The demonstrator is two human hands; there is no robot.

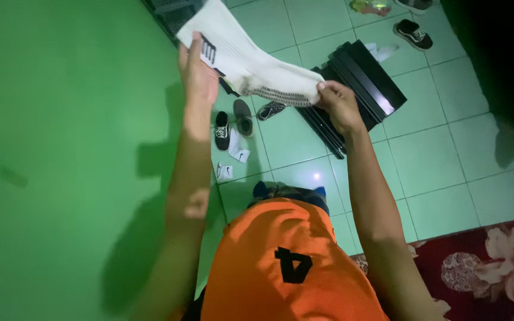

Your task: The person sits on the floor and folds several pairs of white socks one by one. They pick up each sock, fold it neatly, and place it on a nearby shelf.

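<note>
Head view: only cam I've got, looks down over arms to the floor.
Left hand (196, 71): raised far-left, fingers + thumb clamped on the cuff end of the white sock (251, 62); palm side mostly hidden behind the fabric.
Right hand (339, 106): centre-right, fingertips pinched together on the sock's toe end.
Sock: off the floor, stretched between both hands, cuff far-left and higher, toe near-right and lower. Dark block marking by the cuff, dotted grip pattern along the sole edge. Can't tell if anything's inside it.
Shirt (287, 261): orange w/ a black figure on it, near centre, under the arms.
Wall (60, 160): green, fills the left side; arm shadows fall on it.
Floor (435, 160): pale green tiles, small light glint near centre.
Black rack (367, 83): flat slatted thing lying on the tiles, right behind the right hand, partly covered by it.
Shoes under sock: black sneaker (222, 131) w/ white laces, grey shoe (243, 117) just beside it, third dark shoe (272, 109) tipped to the right of those.
White socks on floor (238, 148): one just near of the sneaker, smaller one (225, 172) nearer still, both by the wall.
Far right: another dark sneaker (413, 34); white scrap (382, 52) beside the rack.
Rug (483, 261): dark red, floral, near-right corner.
</note>
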